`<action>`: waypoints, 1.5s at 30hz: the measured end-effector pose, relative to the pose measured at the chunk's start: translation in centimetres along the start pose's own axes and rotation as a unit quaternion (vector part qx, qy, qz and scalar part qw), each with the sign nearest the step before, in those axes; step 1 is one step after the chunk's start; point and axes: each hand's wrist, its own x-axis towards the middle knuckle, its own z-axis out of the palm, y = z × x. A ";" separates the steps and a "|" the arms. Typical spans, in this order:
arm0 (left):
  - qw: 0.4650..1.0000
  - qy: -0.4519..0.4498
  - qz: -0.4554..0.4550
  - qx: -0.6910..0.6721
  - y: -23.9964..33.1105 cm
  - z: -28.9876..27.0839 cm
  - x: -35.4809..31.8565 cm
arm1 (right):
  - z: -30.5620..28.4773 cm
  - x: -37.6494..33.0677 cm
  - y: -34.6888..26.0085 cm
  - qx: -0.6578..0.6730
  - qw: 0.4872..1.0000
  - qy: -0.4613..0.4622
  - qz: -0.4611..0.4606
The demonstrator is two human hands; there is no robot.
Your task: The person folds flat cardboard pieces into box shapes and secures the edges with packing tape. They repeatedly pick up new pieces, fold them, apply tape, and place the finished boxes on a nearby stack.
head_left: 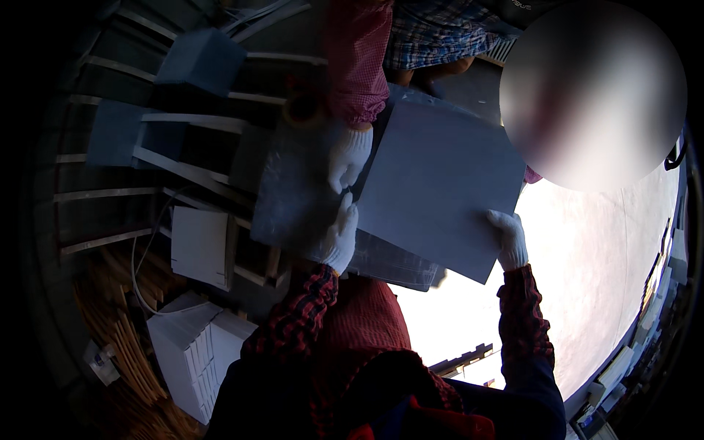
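Note:
A large flat grey panel lies tilted over a dark, scuffed work surface. My right hand, in a white glove, is closed on the panel's near right corner area, its thumb or fingertip over the top and the rest of the fingers hidden. My left hand, also gloved, rests at the panel's left edge with fingers stretched out along it. Just beyond it, a co-worker's white-gloved hand reaches down beside the same edge from a red checked sleeve.
On the left are slatted racks with blue-grey boxes, a white board, a stack of white boxes and curved wooden strips. A person in plaid is at the far side. Bright floor extends right.

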 end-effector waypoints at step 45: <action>0.984 -0.162 -0.056 0.049 2.6 -3.4 -0.5 | -2.2 2.3 12.0 -0.343 0.887 0.308 -0.035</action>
